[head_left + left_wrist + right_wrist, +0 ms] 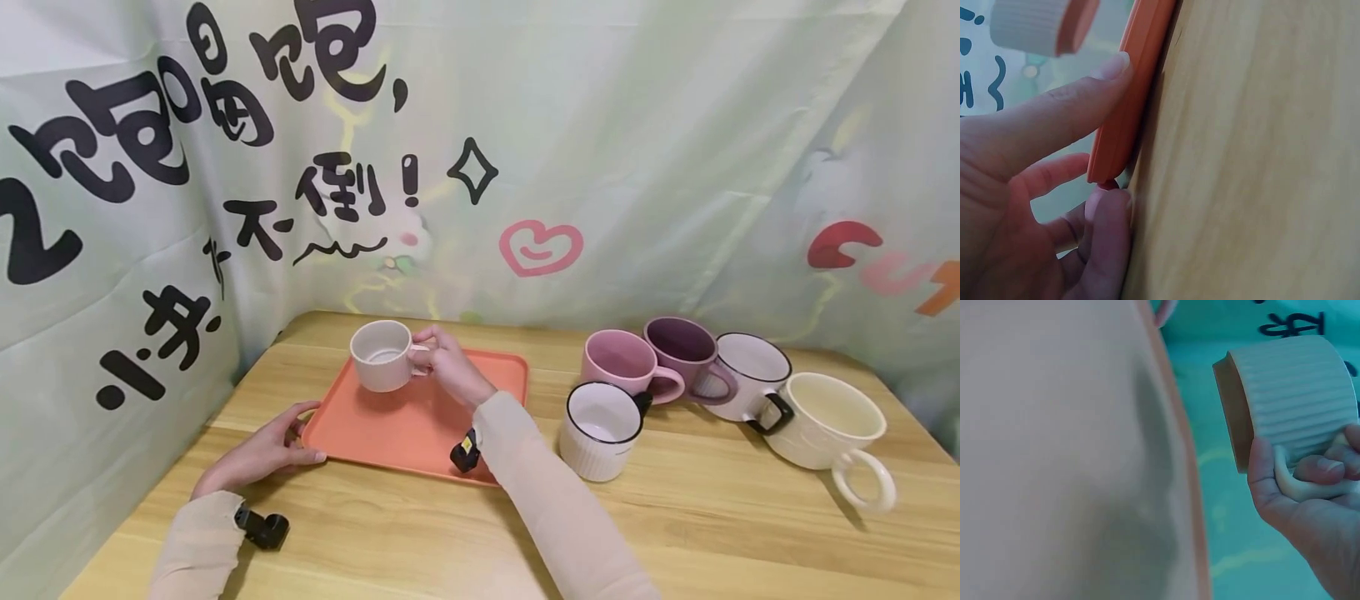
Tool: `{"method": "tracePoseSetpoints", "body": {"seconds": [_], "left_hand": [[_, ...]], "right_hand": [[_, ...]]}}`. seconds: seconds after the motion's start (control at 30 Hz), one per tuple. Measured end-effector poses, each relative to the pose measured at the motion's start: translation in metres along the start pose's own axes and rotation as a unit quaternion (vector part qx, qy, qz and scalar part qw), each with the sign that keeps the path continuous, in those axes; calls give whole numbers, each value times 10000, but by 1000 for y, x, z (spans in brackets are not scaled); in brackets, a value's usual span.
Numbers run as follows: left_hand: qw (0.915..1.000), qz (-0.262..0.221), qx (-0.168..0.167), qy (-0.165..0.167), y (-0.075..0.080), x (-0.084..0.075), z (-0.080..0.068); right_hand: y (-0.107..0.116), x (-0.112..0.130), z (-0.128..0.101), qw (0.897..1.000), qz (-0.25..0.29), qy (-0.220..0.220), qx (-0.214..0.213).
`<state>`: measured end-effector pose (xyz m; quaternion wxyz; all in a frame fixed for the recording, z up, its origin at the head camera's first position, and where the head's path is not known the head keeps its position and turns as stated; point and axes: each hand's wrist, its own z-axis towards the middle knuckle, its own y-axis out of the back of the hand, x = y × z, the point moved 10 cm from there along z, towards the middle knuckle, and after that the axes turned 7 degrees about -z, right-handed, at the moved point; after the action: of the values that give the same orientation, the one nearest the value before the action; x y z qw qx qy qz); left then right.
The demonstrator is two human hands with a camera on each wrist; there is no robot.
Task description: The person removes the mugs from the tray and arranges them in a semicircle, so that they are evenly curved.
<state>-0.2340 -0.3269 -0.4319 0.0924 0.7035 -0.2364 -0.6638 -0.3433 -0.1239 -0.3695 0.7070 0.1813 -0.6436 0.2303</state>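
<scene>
The right hand (1310, 506) covers most of the ribbed mug's (1297, 394) handle.

Tray (390, 433) lies on the surface (675, 533), toward its left rear. Ribbed cup (381, 356) is held above the tray's far part by the right hand (450, 367), fingers round its handle. Left hand (262, 450) rests on the surface at the tray's near-left corner, thumb on the rim. Five mugs (720, 392) stand clustered right of the tray, the nearest mug (602, 429) just beside its right edge.
</scene>
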Motion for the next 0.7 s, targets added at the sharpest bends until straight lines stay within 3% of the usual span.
{"method": "tracePoseSetpoints", "body": {"seconds": [0.7], "left_hand": [[9998,-154,77,76,0,1,0]], "right_hand": [[30,72,-47,9972,311,481,-480]]}}
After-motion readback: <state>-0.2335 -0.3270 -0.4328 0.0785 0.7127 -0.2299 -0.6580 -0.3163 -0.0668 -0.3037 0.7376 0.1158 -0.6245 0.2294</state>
